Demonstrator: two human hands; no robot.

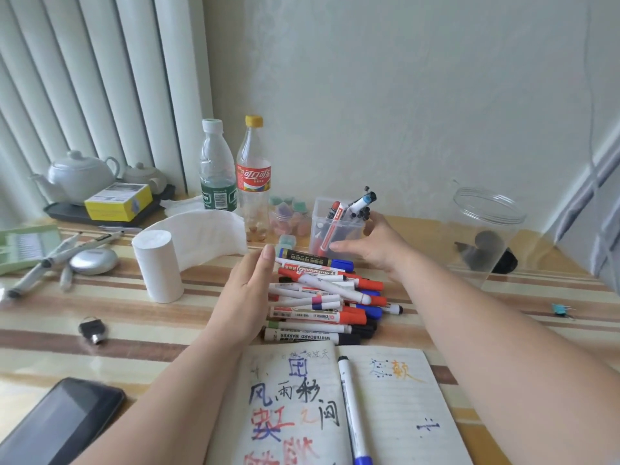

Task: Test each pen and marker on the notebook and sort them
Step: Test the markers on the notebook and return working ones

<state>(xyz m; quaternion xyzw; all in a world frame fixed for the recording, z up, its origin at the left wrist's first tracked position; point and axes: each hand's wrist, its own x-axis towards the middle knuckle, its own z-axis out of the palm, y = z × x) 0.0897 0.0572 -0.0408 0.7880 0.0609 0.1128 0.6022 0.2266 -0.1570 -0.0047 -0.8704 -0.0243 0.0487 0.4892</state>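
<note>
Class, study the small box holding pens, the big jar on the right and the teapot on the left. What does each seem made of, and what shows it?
Pen box: likely frosted plastic; pens show hazily through its walls.
Big jar: clear, glossy plastic or glass, hard to tell; the table shows through.
Teapot: probably glazed ceramic; white, smooth, soft highlights.

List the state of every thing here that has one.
notebook, open, written on
blue-ended marker, lying along notebook's fold
marker pile, heaped, capped
pen box, upright, holding markers
water bottle, capped
cola bottle, capped, nearly empty
clear jar, lidless
left hand, open, beside pile
right hand, open, against pen box
</note>
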